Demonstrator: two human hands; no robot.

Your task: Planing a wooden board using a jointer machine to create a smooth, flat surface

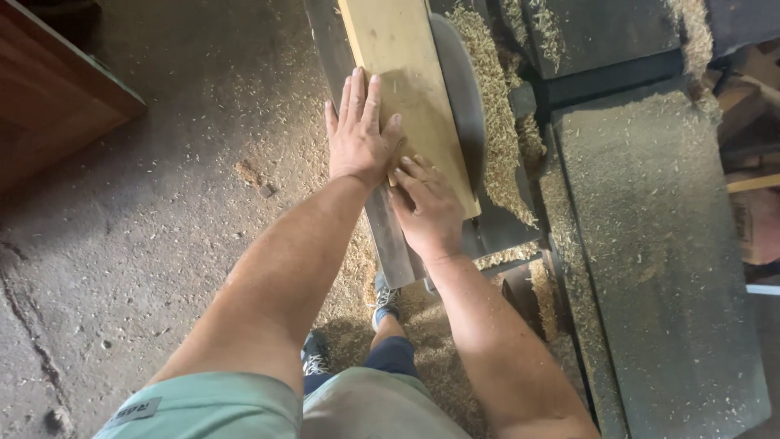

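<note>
Sawdust-strewn concrete floor (146, 244) at far left, with a brown wooden panel (49, 89) in the corner. Left hand (357, 134) next, flat and open-fingered on the pale wooden board (414, 89), pressing rather than gripping. Right hand (426, 207) just behind, fingers curled against the board's near end. Board lying on the grey machine table (390, 244), long axis running away from the body, far end cut off at top. Shavings (496, 122) heaped rightward; cutter hidden.
</note>
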